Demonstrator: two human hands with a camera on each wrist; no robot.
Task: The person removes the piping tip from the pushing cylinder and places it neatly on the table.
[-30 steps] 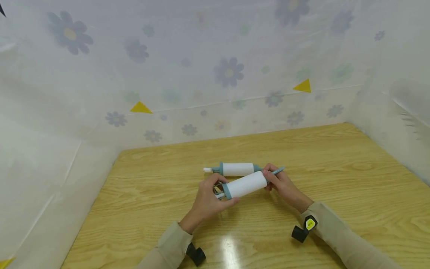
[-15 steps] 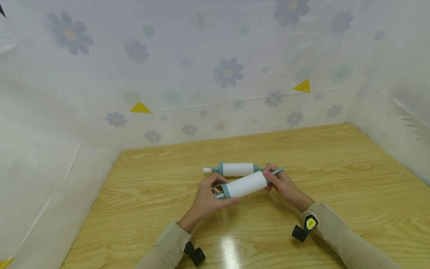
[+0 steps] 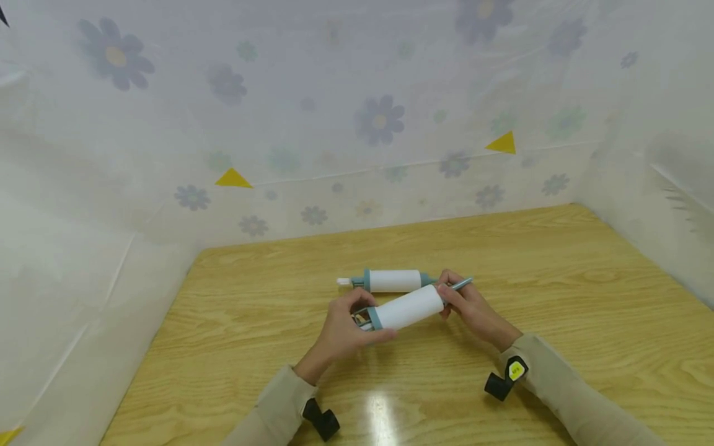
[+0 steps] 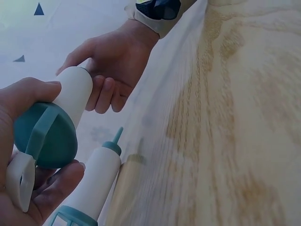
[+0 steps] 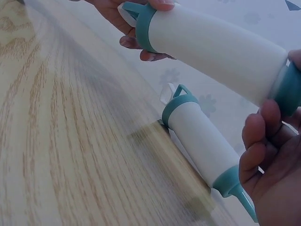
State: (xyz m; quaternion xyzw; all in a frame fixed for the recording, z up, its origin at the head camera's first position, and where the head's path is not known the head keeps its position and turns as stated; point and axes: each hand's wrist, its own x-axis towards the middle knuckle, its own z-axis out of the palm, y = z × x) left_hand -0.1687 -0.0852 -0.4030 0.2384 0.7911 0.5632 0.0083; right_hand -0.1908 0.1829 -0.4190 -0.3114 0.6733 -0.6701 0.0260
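Note:
A white tube with teal ends (image 3: pixel 409 307) is held between both hands, tilted with its nozzle end up to the right. The left hand (image 3: pixel 344 328) grips the teal handled end, thumb along the underside of the barrel. At the nozzle end, the right hand (image 3: pixel 471 310) pinches the teal cap with thumb and fingers; the thin teal tip sticks out beyond them. A second, similar tube (image 3: pixel 394 281) lies on the table just behind. In the left wrist view, a white loop (image 4: pixel 20 181) shows by the left palm, beside the teal end (image 4: pixel 47 134).
The wooden table (image 3: pixel 251 347) stretches around the hands. Whitish sheeting with printed flowers (image 3: pixel 312 124) rises behind it and at both sides, with yellow triangles (image 3: pixel 233 178) on it. Each sleeve carries a black wrist device (image 3: pixel 504 379).
The white plunger piece at the held tube's left end shows less outside the teal end than before. Both hands keep nearly the same places; the left wrist has shifted very slightly left.

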